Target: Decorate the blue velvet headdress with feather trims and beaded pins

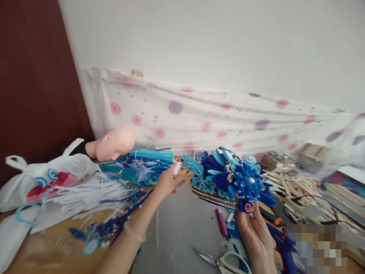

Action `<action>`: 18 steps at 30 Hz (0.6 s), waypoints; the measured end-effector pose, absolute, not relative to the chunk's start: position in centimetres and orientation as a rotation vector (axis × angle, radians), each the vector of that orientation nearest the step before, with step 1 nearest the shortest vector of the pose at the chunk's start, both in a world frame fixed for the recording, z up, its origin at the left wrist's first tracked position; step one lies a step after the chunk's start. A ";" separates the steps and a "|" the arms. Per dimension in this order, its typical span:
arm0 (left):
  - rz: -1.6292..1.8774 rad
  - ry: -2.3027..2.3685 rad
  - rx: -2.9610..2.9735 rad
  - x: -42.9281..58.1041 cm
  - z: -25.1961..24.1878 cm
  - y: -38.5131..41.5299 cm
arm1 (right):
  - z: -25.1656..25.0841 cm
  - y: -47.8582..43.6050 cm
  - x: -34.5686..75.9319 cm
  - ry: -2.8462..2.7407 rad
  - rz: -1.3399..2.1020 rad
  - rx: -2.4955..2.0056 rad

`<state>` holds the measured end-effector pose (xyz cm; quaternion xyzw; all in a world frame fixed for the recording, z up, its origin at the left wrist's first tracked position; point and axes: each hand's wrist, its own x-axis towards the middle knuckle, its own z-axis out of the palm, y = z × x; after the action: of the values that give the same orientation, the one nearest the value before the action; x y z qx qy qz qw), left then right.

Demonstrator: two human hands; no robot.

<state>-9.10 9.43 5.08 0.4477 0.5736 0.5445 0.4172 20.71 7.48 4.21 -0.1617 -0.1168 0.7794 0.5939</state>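
Observation:
My right hand [256, 232] holds up a blue headdress [218, 182] from below at its right end. Blue flowers, a feathery turquoise sprig, beaded trim along the lower band and a red gem decorate it. My left hand [167, 180] reaches forward to its left side, fingers closed around a small white piece [177, 168] close to the sprig; what the piece is, I cannot make out. Below the headdress, scissors [219, 260] with pale handles lie on the grey mat [171, 236], partly open. A purple stick-like tool [221, 222] rests behind them.
At the left are a mannequin head [115, 144] on its side, a white plastic bag [65, 171], turquoise tassels [152, 155] and beaded blue trimmings [107, 230]. Wooden strips [296, 190] and a blue glue gun [281, 243] lie at the right. A dotted sheet [199, 114] covers the lower wall.

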 end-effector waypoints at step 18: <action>1.585 0.817 0.284 -4.7 7.8 8.1 | 2.5 8.2 11.4 -0.602 1.624 -0.189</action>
<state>-4.66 8.08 7.79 0.1236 0.3554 0.6890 0.6194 11.39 8.19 2.48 -0.0830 -0.2644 0.7130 0.6441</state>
